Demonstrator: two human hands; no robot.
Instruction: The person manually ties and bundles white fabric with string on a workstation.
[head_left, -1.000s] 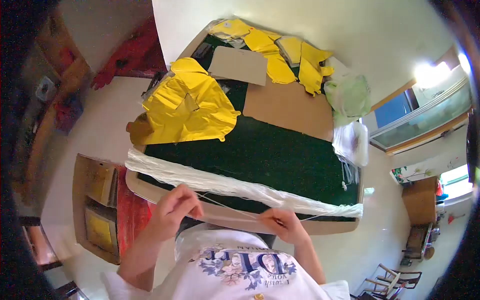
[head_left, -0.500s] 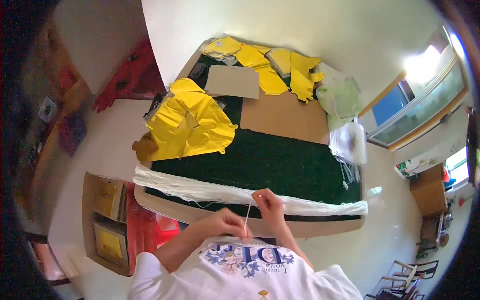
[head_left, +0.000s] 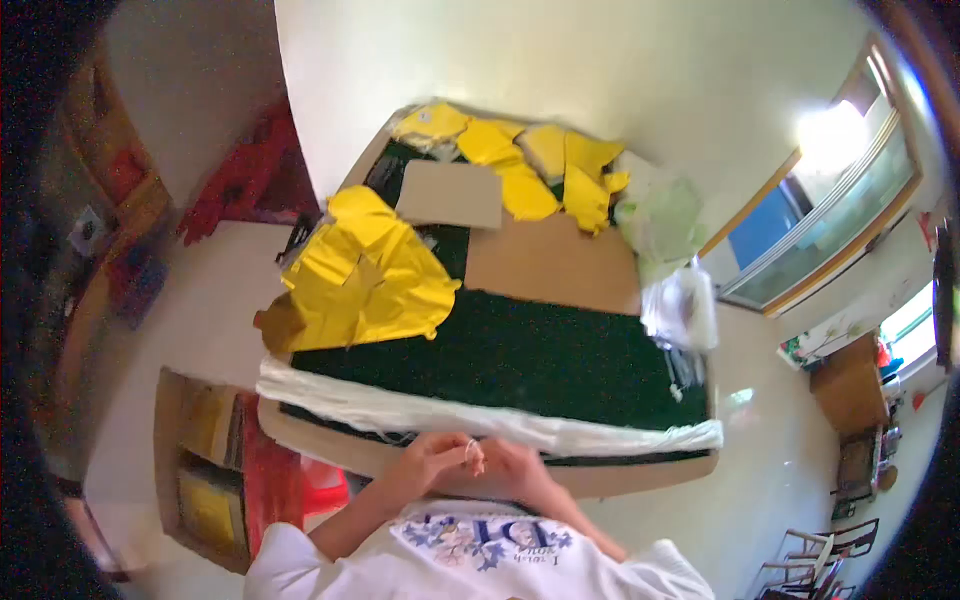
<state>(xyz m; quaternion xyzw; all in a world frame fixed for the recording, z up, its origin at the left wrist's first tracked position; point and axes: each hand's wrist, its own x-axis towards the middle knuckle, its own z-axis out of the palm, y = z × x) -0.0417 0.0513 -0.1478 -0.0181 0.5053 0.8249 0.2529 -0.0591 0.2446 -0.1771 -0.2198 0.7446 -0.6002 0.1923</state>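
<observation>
Both hands are close together in front of the chest, at the table's near edge. My left hand (head_left: 437, 468) is closed on a thin white string (head_left: 470, 452), which loops at its fingertips. Beside it on the right, my right hand (head_left: 512, 468) is blurred, its fingers bent toward the string; whether it holds any of it cannot be made out. Just beyond the hands, a long bundle of white strands (head_left: 600, 436) lies along the front of the dark green table top (head_left: 520, 350).
Yellow foil sheets (head_left: 370, 285) lie at the table's left and more at the back. Flat brown cardboard (head_left: 550, 262) lies mid-table, with clear plastic bags (head_left: 680, 305) at the right. A divided cardboard box (head_left: 170, 480) stands low on the left, near a red stool (head_left: 325, 485).
My right hand has come down from the strand bundle to beside my left hand. The string, stretched between the hands before, now shows as a small loop. The whole view has shifted slightly.
</observation>
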